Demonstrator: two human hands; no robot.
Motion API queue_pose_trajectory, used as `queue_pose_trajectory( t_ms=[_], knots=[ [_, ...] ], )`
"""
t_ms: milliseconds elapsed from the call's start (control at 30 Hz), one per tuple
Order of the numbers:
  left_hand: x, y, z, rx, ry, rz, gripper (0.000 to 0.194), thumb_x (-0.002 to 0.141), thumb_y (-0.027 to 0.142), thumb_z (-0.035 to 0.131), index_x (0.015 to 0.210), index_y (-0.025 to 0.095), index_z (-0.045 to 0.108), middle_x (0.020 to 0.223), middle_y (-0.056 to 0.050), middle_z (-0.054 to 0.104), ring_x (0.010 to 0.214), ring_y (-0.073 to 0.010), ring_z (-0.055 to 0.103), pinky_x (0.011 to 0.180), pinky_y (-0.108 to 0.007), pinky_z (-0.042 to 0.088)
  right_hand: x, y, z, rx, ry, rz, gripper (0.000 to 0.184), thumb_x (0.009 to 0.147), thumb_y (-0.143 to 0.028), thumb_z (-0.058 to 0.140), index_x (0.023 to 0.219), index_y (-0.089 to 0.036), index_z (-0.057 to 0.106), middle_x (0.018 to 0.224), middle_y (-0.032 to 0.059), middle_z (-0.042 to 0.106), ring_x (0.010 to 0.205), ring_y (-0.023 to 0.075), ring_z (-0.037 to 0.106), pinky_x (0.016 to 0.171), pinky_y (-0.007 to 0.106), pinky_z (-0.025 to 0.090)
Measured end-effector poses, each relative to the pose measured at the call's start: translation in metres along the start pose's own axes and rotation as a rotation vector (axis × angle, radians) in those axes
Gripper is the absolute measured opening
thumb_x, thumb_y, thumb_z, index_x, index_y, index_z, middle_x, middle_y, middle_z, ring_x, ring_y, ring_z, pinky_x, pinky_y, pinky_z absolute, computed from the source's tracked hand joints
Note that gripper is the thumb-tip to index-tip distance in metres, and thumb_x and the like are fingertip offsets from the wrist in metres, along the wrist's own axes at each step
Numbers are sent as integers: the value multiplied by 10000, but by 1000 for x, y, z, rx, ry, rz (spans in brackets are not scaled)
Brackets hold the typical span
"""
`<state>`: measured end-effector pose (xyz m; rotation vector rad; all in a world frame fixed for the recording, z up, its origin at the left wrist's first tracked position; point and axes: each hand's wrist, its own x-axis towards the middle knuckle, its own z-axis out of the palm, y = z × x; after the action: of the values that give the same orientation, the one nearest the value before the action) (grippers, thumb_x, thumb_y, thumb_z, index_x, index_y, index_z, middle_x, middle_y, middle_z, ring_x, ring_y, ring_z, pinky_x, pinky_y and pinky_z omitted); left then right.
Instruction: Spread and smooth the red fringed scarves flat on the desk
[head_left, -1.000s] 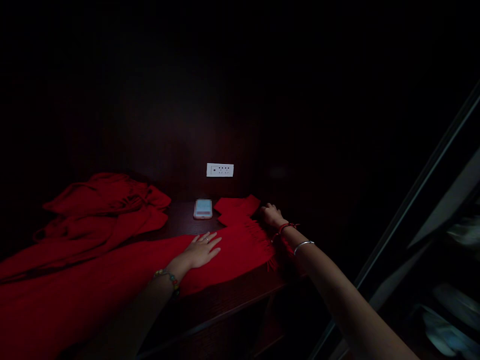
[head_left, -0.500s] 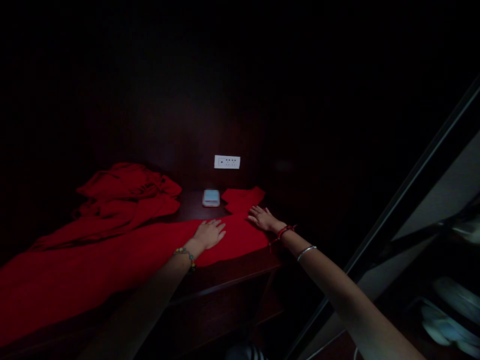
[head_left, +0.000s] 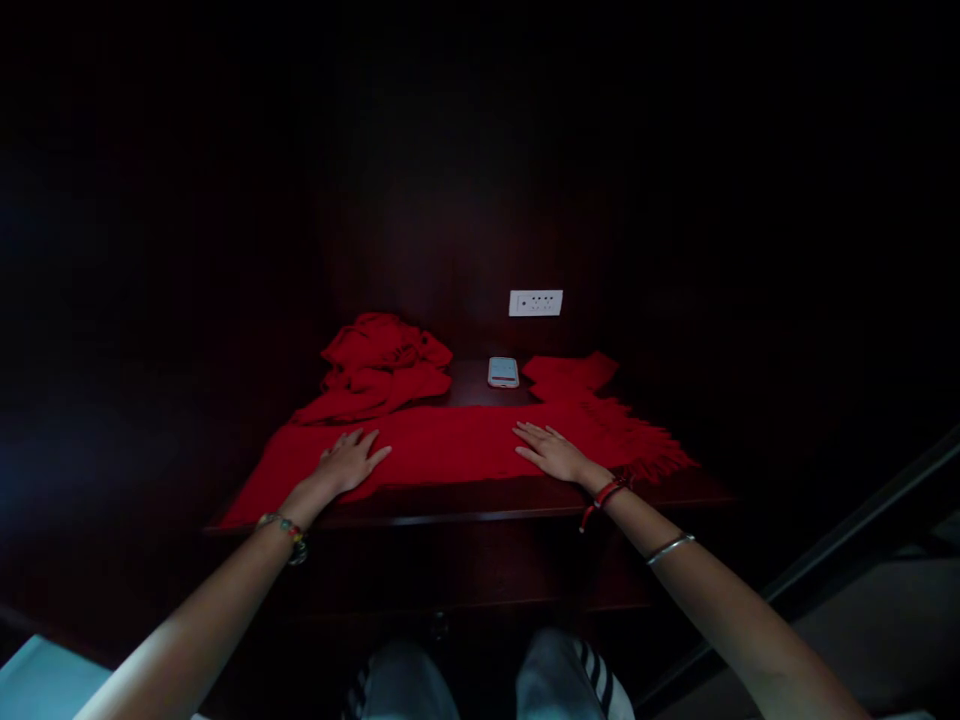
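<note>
A red fringed cloth, like a scarf or shawl [head_left: 450, 440], lies spread along the front of a dark wooden desk, its fringe at the right end. My left hand [head_left: 350, 462] rests on its left part, fingers spread and palm down. Farther right, my right hand [head_left: 551, 452] lies flat on the same cloth with the fingers stretched out. Neither hand grips anything. Behind my left hand sits a crumpled heap of red cloth [head_left: 386, 360]. A smaller folded red piece [head_left: 571, 374] lies behind my right hand; whether it joins the spread cloth I cannot tell.
A phone [head_left: 503, 372] with a lit screen lies on the desk [head_left: 471, 384] between the red heaps. On the back wall is a white socket panel [head_left: 536, 303]. My knees [head_left: 409, 685] are below the desk edge. A pale surface [head_left: 49, 680] shows at lower left.
My view has turned left and now faces the desk squarely. My left hand has slid left along the cloth, away from my right hand. The fringe at the right end now shows.
</note>
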<state>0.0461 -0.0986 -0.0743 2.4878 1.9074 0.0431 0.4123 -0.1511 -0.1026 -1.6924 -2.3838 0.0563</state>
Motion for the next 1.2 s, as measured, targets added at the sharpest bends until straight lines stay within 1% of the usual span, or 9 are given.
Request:
queue_pose_trajectory(
  t_ms=[133, 267, 367, 433, 600, 667, 833, 1133, 1200],
  knots=[
    [1, -27, 13, -34, 31, 11, 610, 828, 540, 120, 1329, 207, 218, 1391, -78, 205, 1259, -255, 180, 981, -467, 186, -1, 6, 4, -11, 48, -11, 539, 852, -488, 232, 1293, -193, 325, 1344, 71, 317, 1241, 182, 247, 1019, 396, 175],
    [7, -29, 15, -27, 44, 47, 569, 843, 502, 152, 1315, 203, 259, 1385, -73, 225, 1255, -246, 196, 986, -447, 190, -2, 7, 10, 1, 109, -16, 499, 854, -443, 270, 1261, -176, 381, 1308, 80, 376, 1216, 186, 302, 1008, 398, 215],
    [1, -27, 14, -38, 154, 86, 538, 856, 457, 181, 1272, 160, 347, 1345, -93, 312, 1228, -218, 263, 996, -388, 205, -4, 7, 11, 42, 186, 7, 471, 856, -402, 283, 1197, -132, 465, 1240, 110, 459, 1164, 195, 384, 983, 376, 280],
    [-11, -23, 11, -58, 204, 156, 529, 857, 458, 189, 1249, 158, 380, 1327, -90, 344, 1215, -195, 286, 1000, -351, 209, -6, 5, 10, 76, 232, 20, 446, 857, -377, 290, 1144, -121, 516, 1186, 117, 510, 1122, 196, 433, 966, 355, 313],
    [-42, 8, -5, -82, 70, 378, 654, 763, 597, 342, 1315, 263, 236, 1390, -54, 215, 1260, -230, 180, 995, -384, 204, -9, 0, 7, 103, 274, 26, 405, 851, -353, 322, 1095, -126, 552, 1140, 113, 546, 1082, 201, 470, 951, 340, 332],
    [-45, 24, -10, -48, 89, 440, 673, 742, 586, 402, 1312, 262, 249, 1383, -57, 233, 1251, -234, 203, 992, -369, 211, -10, -3, 5, 106, 282, 16, 400, 850, -357, 329, 1089, -128, 554, 1130, 114, 553, 1071, 201, 478, 943, 338, 339],
    [-27, 50, -19, 1, 145, 528, 388, 855, 377, 312, 1175, 222, 467, 1192, -45, 496, 1101, -171, 426, 929, -282, 308, -13, -10, -2, 111, 290, -93, 406, 846, -391, 342, 1106, -148, 537, 1111, 103, 564, 1050, 194, 489, 929, 336, 348],
    [-2, 57, -45, 34, 158, 533, 383, 872, 381, 270, 988, 193, 583, 959, -55, 618, 876, -168, 550, 799, -267, 390, -6, -51, -11, 86, 226, -329, 560, 784, -467, 442, 1262, -184, 372, 1263, 101, 434, 1167, 227, 367, 973, 393, 276],
    [-2, 55, -47, 19, 135, 531, 397, 872, 408, 260, 992, 207, 581, 971, -46, 617, 882, -165, 549, 799, -261, 388, -1, -64, -10, 77, 232, -356, 483, 810, -406, 426, 1238, -184, 407, 1244, 95, 457, 1153, 220, 385, 967, 379, 283]
  ],
)
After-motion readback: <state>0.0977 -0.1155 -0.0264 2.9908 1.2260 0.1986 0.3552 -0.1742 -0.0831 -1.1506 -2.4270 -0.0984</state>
